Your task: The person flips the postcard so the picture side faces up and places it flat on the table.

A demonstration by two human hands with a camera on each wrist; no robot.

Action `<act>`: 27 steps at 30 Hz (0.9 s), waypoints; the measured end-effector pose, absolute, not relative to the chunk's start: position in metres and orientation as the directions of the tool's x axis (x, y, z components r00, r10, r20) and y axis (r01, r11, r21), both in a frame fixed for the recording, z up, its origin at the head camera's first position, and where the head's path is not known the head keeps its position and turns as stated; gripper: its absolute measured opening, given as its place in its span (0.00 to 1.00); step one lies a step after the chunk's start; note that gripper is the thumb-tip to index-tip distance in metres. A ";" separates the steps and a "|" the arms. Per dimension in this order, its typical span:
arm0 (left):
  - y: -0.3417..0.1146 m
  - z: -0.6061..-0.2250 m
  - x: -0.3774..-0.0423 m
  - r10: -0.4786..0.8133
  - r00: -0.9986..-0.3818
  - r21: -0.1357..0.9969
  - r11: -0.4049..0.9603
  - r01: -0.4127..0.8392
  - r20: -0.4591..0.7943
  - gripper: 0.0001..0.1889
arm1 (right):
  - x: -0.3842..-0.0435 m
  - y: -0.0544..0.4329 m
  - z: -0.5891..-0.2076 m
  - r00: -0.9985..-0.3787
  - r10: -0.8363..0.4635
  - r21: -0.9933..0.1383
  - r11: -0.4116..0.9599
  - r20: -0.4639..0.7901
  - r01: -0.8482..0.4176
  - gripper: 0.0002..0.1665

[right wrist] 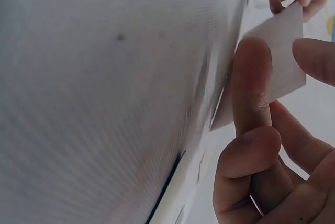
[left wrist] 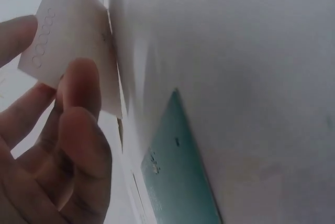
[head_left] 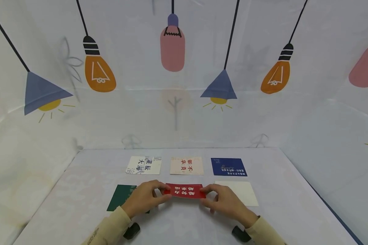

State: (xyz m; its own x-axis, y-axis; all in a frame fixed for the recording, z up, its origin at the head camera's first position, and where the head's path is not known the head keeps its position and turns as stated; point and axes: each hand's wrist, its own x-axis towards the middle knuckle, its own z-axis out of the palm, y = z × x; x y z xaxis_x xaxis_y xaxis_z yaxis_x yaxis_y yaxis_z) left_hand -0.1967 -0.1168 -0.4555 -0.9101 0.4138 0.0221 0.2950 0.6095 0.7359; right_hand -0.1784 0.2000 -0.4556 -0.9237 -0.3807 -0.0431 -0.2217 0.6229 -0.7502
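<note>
A red card (head_left: pixel 184 191) printed with white characters is held level between both hands, a little above the white table (head_left: pixel 184 228). My left hand (head_left: pixel 144 196) pinches its left end between thumb and fingers. At its right end, my right hand (head_left: pixel 225 201) grips it the same way. The card's pale back (left wrist: pixel 78 30), with a row of small circles, faces the left wrist view. A dark green card (head_left: pixel 119 196) lies partly hidden beneath the left hand. Beside the right hand lies a cream blank card (head_left: pixel 242 192), partly covered by that hand.
Behind the hands lie a white card with dark lettering (head_left: pixel 144 165), a pale pink card with red characters (head_left: pixel 187 165) and a navy card (head_left: pixel 229 166), in a row. A white sheet printed with lamps (head_left: pixel 184 115) hangs beyond the table's far edge.
</note>
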 end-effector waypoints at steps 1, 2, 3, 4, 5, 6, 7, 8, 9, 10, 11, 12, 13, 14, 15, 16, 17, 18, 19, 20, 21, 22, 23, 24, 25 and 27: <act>-0.117 -0.456 -0.196 0.420 -0.908 0.723 0.622 0.302 0.018 0.18 | -0.178 0.200 -0.455 -0.921 -0.388 -0.746 0.625 -0.041 -0.230 0.23; -0.117 -0.457 -0.196 0.425 -0.905 0.706 0.636 0.311 0.015 0.18 | -0.177 0.200 -0.455 -0.918 -0.393 -0.741 0.629 -0.040 -0.237 0.23; -0.117 -0.458 -0.195 0.430 -0.903 0.692 0.648 0.317 0.010 0.18 | -0.177 0.200 -0.455 -0.916 -0.398 -0.738 0.631 -0.043 -0.240 0.23; -0.117 -0.459 -0.195 0.438 -0.899 0.680 0.657 0.325 0.006 0.18 | -0.176 0.201 -0.455 -0.914 -0.404 -0.733 0.635 -0.043 -0.246 0.23; -0.117 -0.459 -0.194 0.446 -0.895 0.668 0.665 0.335 0.005 0.19 | -0.177 0.201 -0.456 -0.911 -0.411 -0.730 0.635 -0.042 -0.253 0.23; -0.117 -0.459 -0.194 0.453 -0.891 0.656 0.672 0.344 0.003 0.19 | -0.177 0.201 -0.457 -0.907 -0.420 -0.727 0.634 -0.037 -0.264 0.23; -0.117 -0.459 -0.194 0.462 -0.887 0.644 0.678 0.354 0.002 0.19 | -0.177 0.202 -0.457 -0.904 -0.426 -0.725 0.634 -0.035 -0.270 0.23; -0.116 -0.459 -0.193 0.469 -0.883 0.634 0.683 0.363 0.000 0.19 | -0.178 0.202 -0.459 -0.901 -0.432 -0.724 0.633 -0.036 -0.275 0.23; -0.116 -0.459 -0.193 0.477 -0.879 0.627 0.685 0.370 -0.002 0.19 | -0.178 0.202 -0.460 -0.898 -0.439 -0.723 0.632 -0.037 -0.279 0.23; -0.116 -0.459 -0.194 0.483 -0.875 0.622 0.687 0.375 -0.006 0.19 | -0.179 0.203 -0.461 -0.894 -0.446 -0.724 0.629 -0.038 -0.283 0.23; -0.116 -0.460 -0.194 0.489 -0.872 0.617 0.689 0.379 -0.010 0.19 | -0.179 0.203 -0.462 -0.892 -0.451 -0.725 0.627 -0.041 -0.284 0.23; -0.116 -0.460 -0.194 0.494 -0.869 0.615 0.691 0.380 -0.017 0.20 | -0.179 0.203 -0.462 -0.891 -0.452 -0.726 0.627 -0.045 -0.282 0.23; -0.116 -0.460 -0.195 0.498 -0.867 0.612 0.692 0.382 -0.022 0.20 | -0.179 0.203 -0.463 -0.890 -0.452 -0.726 0.630 -0.053 -0.276 0.23; -0.116 -0.461 -0.195 0.500 -0.865 0.611 0.694 0.380 -0.030 0.20 | -0.179 0.202 -0.463 -0.889 -0.454 -0.727 0.630 -0.059 -0.273 0.23; -0.116 -0.461 -0.195 0.503 -0.864 0.611 0.696 0.378 -0.038 0.20 | -0.179 0.202 -0.464 -0.888 -0.456 -0.727 0.630 -0.062 -0.273 0.23; -0.116 -0.461 -0.195 0.505 -0.862 0.612 0.697 0.375 -0.047 0.20 | -0.179 0.201 -0.463 -0.886 -0.459 -0.726 0.631 -0.065 -0.273 0.23; -0.116 -0.460 -0.196 0.507 -0.860 0.613 0.697 0.372 -0.055 0.20 | -0.179 0.201 -0.463 -0.884 -0.464 -0.728 0.627 -0.063 -0.277 0.23; -0.116 -0.460 -0.196 0.508 -0.859 0.616 0.697 0.367 -0.064 0.20 | -0.179 0.201 -0.463 -0.882 -0.468 -0.728 0.626 -0.065 -0.279 0.24; -0.116 -0.460 -0.196 0.510 -0.857 0.619 0.697 0.362 -0.073 0.19 | -0.179 0.201 -0.463 -0.880 -0.471 -0.729 0.625 -0.068 -0.279 0.24; -0.116 -0.460 -0.196 0.512 -0.855 0.622 0.696 0.359 -0.080 0.19 | -0.179 0.201 -0.463 -0.878 -0.474 -0.730 0.624 -0.070 -0.279 0.24; -0.116 -0.460 -0.196 0.517 -0.852 0.623 0.694 0.361 -0.082 0.17 | -0.179 0.200 -0.462 -0.876 -0.477 -0.731 0.623 -0.073 -0.279 0.24; -0.116 -0.460 -0.197 0.522 -0.849 0.623 0.691 0.366 -0.080 0.15 | -0.179 0.200 -0.462 -0.875 -0.479 -0.734 0.620 -0.074 -0.278 0.24; -0.116 -0.460 -0.198 0.528 -0.846 0.622 0.688 0.373 -0.076 0.13 | -0.179 0.200 -0.461 -0.874 -0.480 -0.735 0.619 -0.074 -0.278 0.23; -0.116 -0.460 -0.198 0.531 -0.844 0.620 0.687 0.380 -0.072 0.12 | -0.179 0.200 -0.461 -0.875 -0.478 -0.734 0.621 -0.078 -0.275 0.23; -0.115 -0.460 -0.199 0.535 -0.842 0.619 0.684 0.385 -0.067 0.10 | -0.179 0.200 -0.460 -0.875 -0.478 -0.735 0.621 -0.080 -0.273 0.23; -0.115 -0.461 -0.200 0.540 -0.840 0.618 0.682 0.393 -0.062 0.07 | -0.178 0.201 -0.460 -0.875 -0.477 -0.737 0.621 -0.087 -0.265 0.22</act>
